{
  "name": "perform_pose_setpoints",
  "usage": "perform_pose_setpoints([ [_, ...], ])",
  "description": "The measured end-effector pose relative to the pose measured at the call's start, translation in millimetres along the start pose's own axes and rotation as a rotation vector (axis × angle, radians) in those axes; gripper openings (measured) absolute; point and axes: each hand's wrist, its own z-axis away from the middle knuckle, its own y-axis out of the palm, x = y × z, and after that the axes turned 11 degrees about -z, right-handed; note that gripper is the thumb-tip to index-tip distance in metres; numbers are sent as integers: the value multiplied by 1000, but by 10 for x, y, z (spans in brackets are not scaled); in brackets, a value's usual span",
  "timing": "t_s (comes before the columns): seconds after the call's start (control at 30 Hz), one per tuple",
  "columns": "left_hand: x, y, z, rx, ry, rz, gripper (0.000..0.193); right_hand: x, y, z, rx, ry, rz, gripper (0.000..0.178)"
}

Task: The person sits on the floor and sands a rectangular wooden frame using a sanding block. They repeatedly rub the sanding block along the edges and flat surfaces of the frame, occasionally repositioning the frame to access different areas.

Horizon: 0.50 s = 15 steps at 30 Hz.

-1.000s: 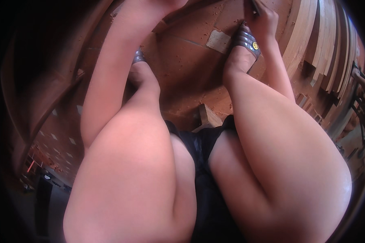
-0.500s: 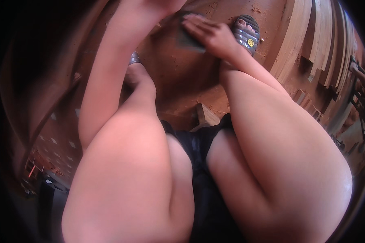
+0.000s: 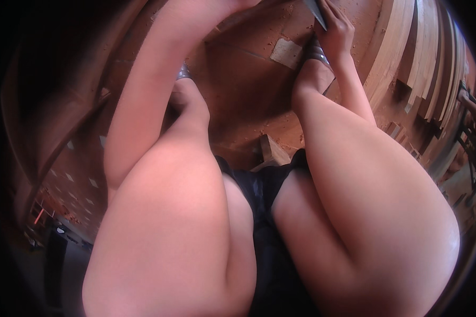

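My right hand (image 3: 337,33) is raised at the top, above my right foot. Its fingers are closed round a thin, flat grey sheet (image 3: 316,12), seen nearly edge-on and partly cut off by the upper rim; its exact kind is unclear. My left forearm (image 3: 143,90) reaches up past my left knee. Of my left hand (image 3: 243,3) only a sliver shows at the top edge, with the fingers out of sight. A pale square patch (image 3: 286,53) lies on the reddish-brown floor beside my right sandal (image 3: 316,52).
Long wooden boards (image 3: 420,58) lie stacked along the right. A small wood block (image 3: 274,150) sits on the floor between my thighs. Wood shavings are scattered over the dusty floor (image 3: 238,79). Curved dark wooden parts (image 3: 37,153) stand at the left.
My right hand has lifted and moved right and away from me, with the grey sheet now tilted up in it. The pale patch has come into sight. My left arm has shifted slightly right.
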Motion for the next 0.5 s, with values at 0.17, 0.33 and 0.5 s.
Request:
perform_pose_setpoints([
  [0.17,26,28,-60,25,-14,14,31,246,224,-33,61,-41,99,47],
  [0.33,13,21,-88,61,-48,23,33,304,508,117,179,-383,162,47],
  [0.5,-103,-57,-67,140,-93,69,35,511,480,80,354,-524,63,49],
])
